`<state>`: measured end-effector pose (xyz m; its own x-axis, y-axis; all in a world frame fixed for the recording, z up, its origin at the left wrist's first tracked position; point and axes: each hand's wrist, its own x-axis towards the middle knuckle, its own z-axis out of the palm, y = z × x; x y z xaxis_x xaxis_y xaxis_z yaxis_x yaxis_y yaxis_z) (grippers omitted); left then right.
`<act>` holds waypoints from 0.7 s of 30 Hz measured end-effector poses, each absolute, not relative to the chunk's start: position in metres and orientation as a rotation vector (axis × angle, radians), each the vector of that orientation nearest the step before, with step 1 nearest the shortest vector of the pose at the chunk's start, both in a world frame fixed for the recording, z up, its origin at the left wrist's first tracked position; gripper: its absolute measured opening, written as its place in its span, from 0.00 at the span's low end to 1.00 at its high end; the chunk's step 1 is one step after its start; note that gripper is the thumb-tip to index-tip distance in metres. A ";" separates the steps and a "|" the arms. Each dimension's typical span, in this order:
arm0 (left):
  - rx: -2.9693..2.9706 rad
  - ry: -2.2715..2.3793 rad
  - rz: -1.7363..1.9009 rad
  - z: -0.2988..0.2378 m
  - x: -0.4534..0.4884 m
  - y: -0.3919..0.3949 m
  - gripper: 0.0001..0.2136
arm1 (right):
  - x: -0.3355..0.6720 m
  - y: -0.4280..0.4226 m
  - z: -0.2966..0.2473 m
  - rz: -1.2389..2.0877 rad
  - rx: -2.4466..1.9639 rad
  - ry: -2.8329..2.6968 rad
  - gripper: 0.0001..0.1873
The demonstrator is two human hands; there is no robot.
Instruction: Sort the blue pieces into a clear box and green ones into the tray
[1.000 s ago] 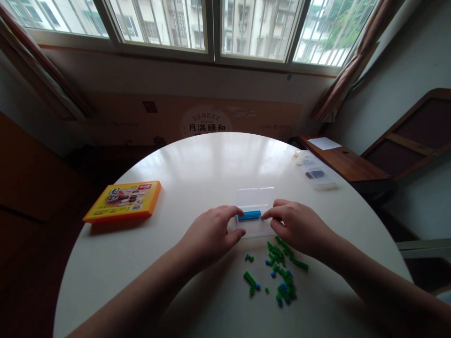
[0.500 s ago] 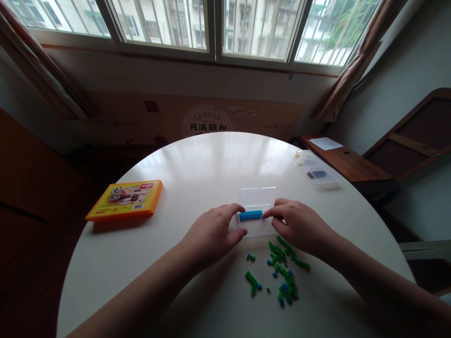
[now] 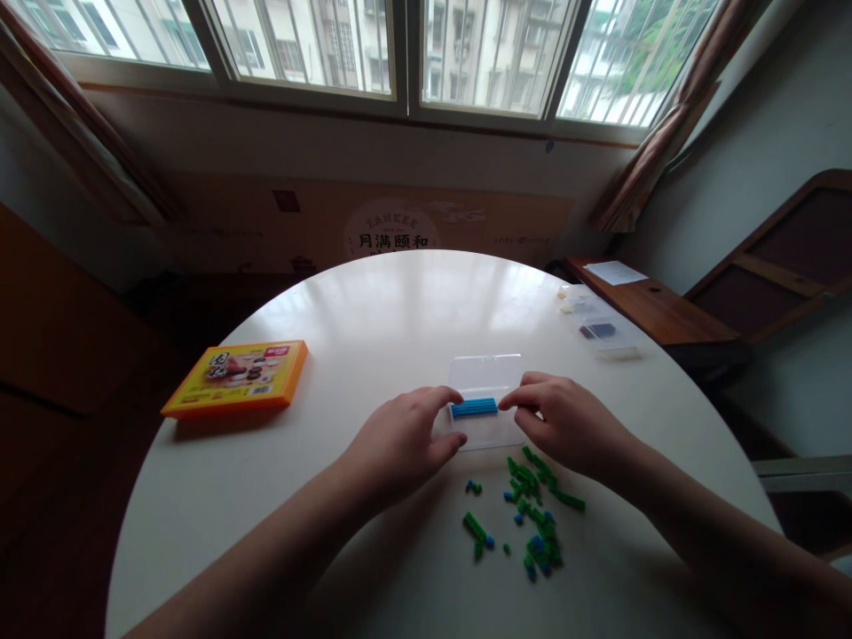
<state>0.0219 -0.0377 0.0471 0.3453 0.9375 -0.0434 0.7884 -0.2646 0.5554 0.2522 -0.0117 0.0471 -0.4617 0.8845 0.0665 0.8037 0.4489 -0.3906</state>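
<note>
Scattered small green and blue plastic pieces (image 3: 547, 531), loose on the near right of a round, glossy white table (image 3: 359, 324); a green bar (image 3: 473, 524) lies slightly left of the main heap, a blue piece at its near end.

Left hand (image 3: 403, 439): thumb and forefinger spread well apart at the left edge of the case, forefinger tip beside the left end of the strip; whether it grips the case cannot be told.

Right hand (image 3: 569, 422): partly curled, forefinger extended to the right end of the strip; whether anything is held between the fingers cannot be told.

Flat, studded, bright blue plastic strip (image 3: 475, 407), lying lengthwise left to right inside an open, clear, rectangular plastic case (image 3: 493, 435), between the two hands; transparent lid (image 3: 488, 368) on the far side.

Flat yellow-and-orange printed box (image 3: 236, 377), left side of the table.

Clear plastic container (image 3: 616, 337) with dark contents, far right.

Brown wooden desk (image 3: 685, 311), beyond the table's far right edge, bearing a white paper sheet (image 3: 616, 272).

Barred, framed window (image 3: 485, 62), farthest.
</note>
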 end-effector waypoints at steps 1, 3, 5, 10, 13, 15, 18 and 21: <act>2.127 1.504 0.409 0.047 0.022 -0.038 0.19 | 0.253 -0.012 0.047 0.447 -1.463 -2.441 0.16; 2.128 1.502 0.413 0.046 0.022 -0.037 0.19 | 0.253 -0.011 0.046 0.461 -1.471 -2.443 0.16; 2.131 1.500 0.416 0.046 0.022 -0.037 0.19 | 0.253 -0.011 0.045 0.477 -1.464 -2.443 0.16; 2.139 1.502 0.420 0.047 0.021 -0.038 0.18 | 0.252 -0.009 0.042 0.482 -1.431 -2.444 0.15; 2.143 1.500 0.418 0.047 0.022 -0.038 0.18 | 0.252 -0.008 0.041 0.478 -1.421 -2.441 0.16; 2.142 1.499 0.421 0.048 0.022 -0.038 0.18 | 0.251 -0.008 0.040 0.481 -1.415 -2.442 0.15; 2.143 1.498 0.430 0.047 0.022 -0.037 0.18 | 0.252 -0.008 0.040 0.471 -1.417 -2.431 0.15; 2.147 1.496 0.428 0.047 0.022 -0.038 0.17 | 0.252 -0.008 0.040 0.459 -1.420 -2.414 0.15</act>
